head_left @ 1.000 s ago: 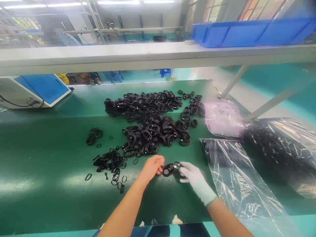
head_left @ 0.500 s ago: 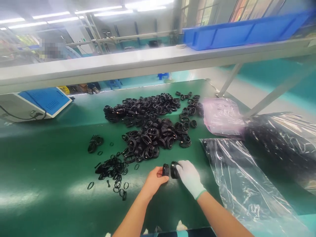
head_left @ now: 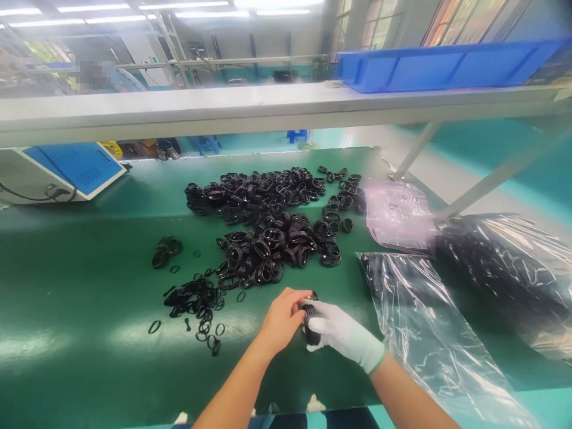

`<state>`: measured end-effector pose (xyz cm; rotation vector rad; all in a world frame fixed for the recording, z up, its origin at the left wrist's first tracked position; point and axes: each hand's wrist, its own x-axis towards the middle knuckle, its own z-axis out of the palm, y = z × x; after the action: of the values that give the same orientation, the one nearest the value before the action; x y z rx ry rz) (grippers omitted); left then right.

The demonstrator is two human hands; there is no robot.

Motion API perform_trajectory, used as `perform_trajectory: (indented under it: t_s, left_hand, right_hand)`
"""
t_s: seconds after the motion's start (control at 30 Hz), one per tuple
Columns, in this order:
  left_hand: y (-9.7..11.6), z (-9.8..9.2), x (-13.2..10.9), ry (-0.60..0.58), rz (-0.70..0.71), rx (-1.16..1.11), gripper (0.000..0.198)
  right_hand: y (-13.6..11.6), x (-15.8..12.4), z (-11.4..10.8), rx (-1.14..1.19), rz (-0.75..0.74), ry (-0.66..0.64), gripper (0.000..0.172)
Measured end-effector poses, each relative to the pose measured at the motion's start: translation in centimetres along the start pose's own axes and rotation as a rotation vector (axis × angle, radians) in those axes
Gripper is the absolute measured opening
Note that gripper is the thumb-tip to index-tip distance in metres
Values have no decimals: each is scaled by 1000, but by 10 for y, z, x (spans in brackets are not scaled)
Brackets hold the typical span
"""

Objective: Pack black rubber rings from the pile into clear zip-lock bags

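Bare, my left hand (head_left: 282, 319) bends its fingers round the upper left side of a bundle of black coiled cables (head_left: 312, 333). My right hand (head_left: 344, 335), in a white glove, grips the same bundle from the right, thumb across its front. How many coils are in it is hard to tell, since fingers cover much of it. Beyond my hands lies a big heap of similar black coiled cables (head_left: 268, 238). Loose black rings and small strips (head_left: 196, 298) are scattered to the left, near a few separate coils (head_left: 166, 250).
A clear plastic bag (head_left: 429, 316) with black coils at its far end lies on the right. Past it are a pinkish bag (head_left: 395, 211) and a large filled bag (head_left: 504, 274). Above the green table (head_left: 89, 286), a shelf (head_left: 250, 110) carries a blue bin (head_left: 447, 67). A blue-topped machine (head_left: 74, 170) stands left.
The coils that my hands held apart are now together in one bundle. My left hand has moved to its top, and my right hand has turned and wrapped round it.
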<state>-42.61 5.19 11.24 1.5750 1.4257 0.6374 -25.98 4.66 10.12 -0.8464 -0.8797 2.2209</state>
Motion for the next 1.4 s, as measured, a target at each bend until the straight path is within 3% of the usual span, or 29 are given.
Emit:
perform_trajectory:
  t_s: [0.2,0.37,0.5,0.63,0.8,0.9,0.97,1.03,1.1,1.17,1.27,1.4]
  left_hand:
    - [-9,19,0,119,79,45,34]
    - [-12,27,-4,254,83,72,31]
    - [-11,33,-3,286,117,138,30]
    - [-7,36,1,254,127,212,31]
    - [-7,16,9,72,115,132,37]
    - [-13,5,17,13,-29,195,42]
    - [-17,12,25,9,-108,365,49]
    - [-19,29,34,-37,-102,529,69]
    - [-18,45,41,-101,-68,614,81]
    - [-19,51,43,-134,-59,642,78]
    - [-25,39,36,-128,-70,512,72]
    - [-39,28,21,-101,-113,269,79]
  right_hand:
    - [1,-6,10,66,36,-76,45]
    - [6,-6,12,143,4,-26,41]
    - [9,-3,13,168,7,42,34]
    - [10,-1,15,195,4,108,23]
    - [10,-5,-4,260,24,67,33]
    - [11,-7,-35,156,-27,330,35]
    - [11,-5,-54,14,-29,564,39]
    - [11,0,-64,-103,13,676,46]
    - [11,6,-64,-120,36,633,48]
    - [10,12,-58,-110,28,537,47]
    - [12,19,-50,-282,87,498,47]
    - [17,26,-51,-448,96,514,41]
